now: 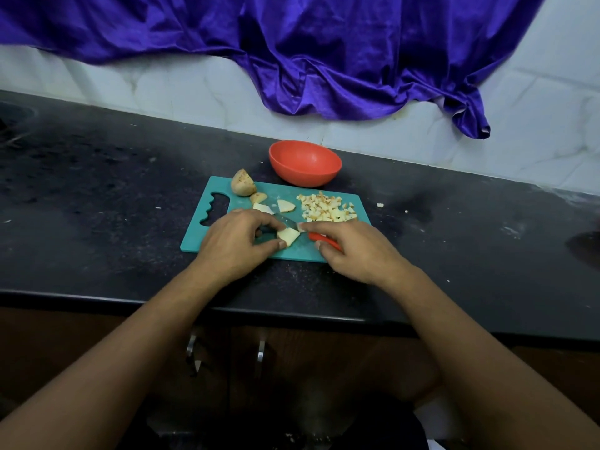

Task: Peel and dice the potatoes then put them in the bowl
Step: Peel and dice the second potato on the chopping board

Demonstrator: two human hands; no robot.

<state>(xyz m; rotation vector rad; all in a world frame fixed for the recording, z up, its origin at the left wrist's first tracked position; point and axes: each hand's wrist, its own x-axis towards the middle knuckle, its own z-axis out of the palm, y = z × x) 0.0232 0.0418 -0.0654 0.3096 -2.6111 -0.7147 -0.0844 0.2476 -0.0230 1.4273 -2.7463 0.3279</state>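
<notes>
I see my left hand (pixel 238 245) pinching a potato wedge (pixel 288 236) on the teal board (pixel 201 235); my right hand (pixel 354 251) grips the red-handled knife (pixel 324 239), blade at the wedge's far edge; dice (pixel 326 207) are piled on the board's right; the red bowl (pixel 305 164) stands just beyond the board.

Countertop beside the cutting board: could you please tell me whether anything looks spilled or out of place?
Yes: two small potato bits lie on the dark countertop, right of the teal cutting board, apart from the diced pile.
</notes>
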